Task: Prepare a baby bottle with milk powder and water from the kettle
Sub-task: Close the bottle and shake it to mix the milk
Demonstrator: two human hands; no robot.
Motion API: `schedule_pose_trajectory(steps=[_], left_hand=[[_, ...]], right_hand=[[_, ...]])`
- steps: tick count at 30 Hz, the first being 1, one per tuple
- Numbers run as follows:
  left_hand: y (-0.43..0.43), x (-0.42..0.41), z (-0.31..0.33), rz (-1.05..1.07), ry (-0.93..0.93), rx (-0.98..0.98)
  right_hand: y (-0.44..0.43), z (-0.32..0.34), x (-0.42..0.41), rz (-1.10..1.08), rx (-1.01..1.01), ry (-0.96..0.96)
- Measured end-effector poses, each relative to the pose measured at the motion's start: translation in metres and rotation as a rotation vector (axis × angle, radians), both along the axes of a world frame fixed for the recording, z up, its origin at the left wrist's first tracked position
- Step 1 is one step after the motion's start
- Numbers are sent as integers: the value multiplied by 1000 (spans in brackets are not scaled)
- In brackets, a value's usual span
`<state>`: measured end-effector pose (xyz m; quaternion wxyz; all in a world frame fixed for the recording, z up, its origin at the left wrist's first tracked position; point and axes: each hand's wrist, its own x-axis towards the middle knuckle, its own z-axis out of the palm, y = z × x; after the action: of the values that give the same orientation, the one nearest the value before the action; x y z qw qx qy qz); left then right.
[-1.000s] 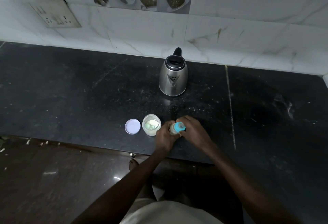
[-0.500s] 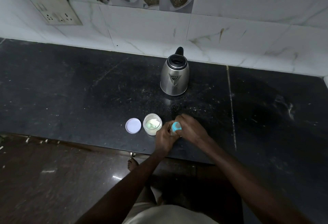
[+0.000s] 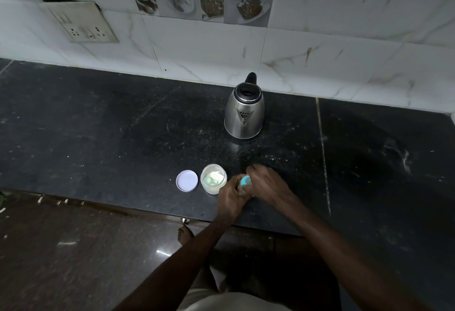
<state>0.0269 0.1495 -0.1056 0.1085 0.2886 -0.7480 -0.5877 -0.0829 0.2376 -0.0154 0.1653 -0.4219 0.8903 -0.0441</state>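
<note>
- Left hand: fingers are curling round the bottle from its near-left side and are gripping the clear body below the collar.
- Right hand: fingers are bending down over the bottle's top and are closing on the teal collar, hiding everything above it.
- Bottle: it is sitting between the two hands near the counter's front edge, just right of the jar. It is probably resting on the counter, though the hands and dim light are hiding its base.
- Jar: it is standing open and upright just left of the left hand, and is holding pale powder.
- Lid: it is lying flat just left of the jar, not touching it.
- Kettle: it is standing upright well beyond the hands, near the wall. Its steel body and spout are facing the camera and its black handle is pointing to the wall.
- Counter: dark stone, carrying all of the above, with pale specks lying between kettle and hands.
- Wall: pale veined tiles are running behind the counter, and a socket plate is sitting at upper left.
- Foot: it is showing bare on the floor below the counter edge.
</note>
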Motion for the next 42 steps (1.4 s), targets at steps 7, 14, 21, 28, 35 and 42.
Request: schedule_pose_trajectory(steps=[7,14,21,28,35,42], left_hand=[[0,-2,-2,-1,-18,-40],[-1,-1,1,-13,-13,-33],[0,-2,-1,-5,-34,-47],[0,-1,-1,-10,8,-30],[1,-2,-2,-4,0,-61],[1,-2,-4,1,27,-81]], right_hand=[[-5,10,-2,66,37,-12],[-4,16,2,-3,134,65],[4,16,11,99,34,-56],[4,12,11,33,78,45],[4,10,15,40,53,31],[-6,11,16,2,83,76]])
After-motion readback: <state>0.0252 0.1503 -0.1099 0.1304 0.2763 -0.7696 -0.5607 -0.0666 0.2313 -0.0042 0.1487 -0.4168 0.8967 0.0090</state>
